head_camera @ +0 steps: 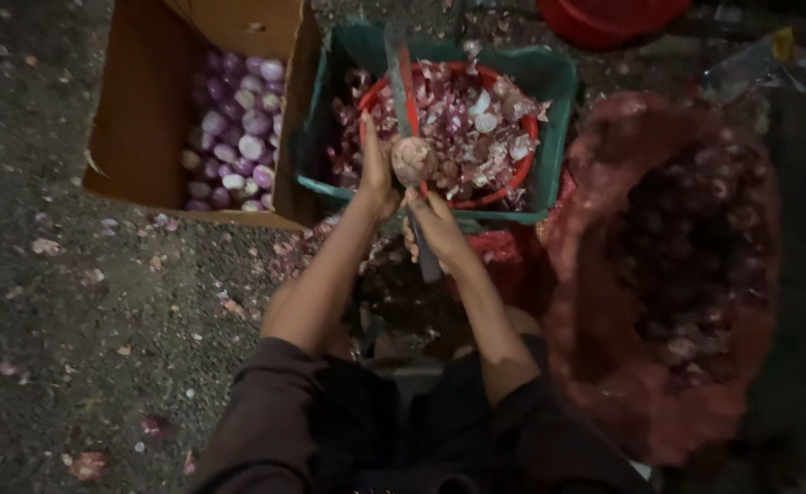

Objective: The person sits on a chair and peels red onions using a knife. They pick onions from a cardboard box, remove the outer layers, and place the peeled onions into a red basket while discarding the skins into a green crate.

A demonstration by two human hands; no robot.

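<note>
I log the left hand point(375, 178) and right hand point(435, 220) raised together over a red basket point(526, 155) of onion skins, which sits in a green crate point(554, 82). Both hands close their fingers on one onion point(414, 160), held against an upright blade point(403, 82) above the basket rim. To the left, a cardboard box point(142, 110) holds peeled purple onions point(238, 137). To the right, a red mesh sack point(677, 274) of unpeeled onions lies open.
</note>
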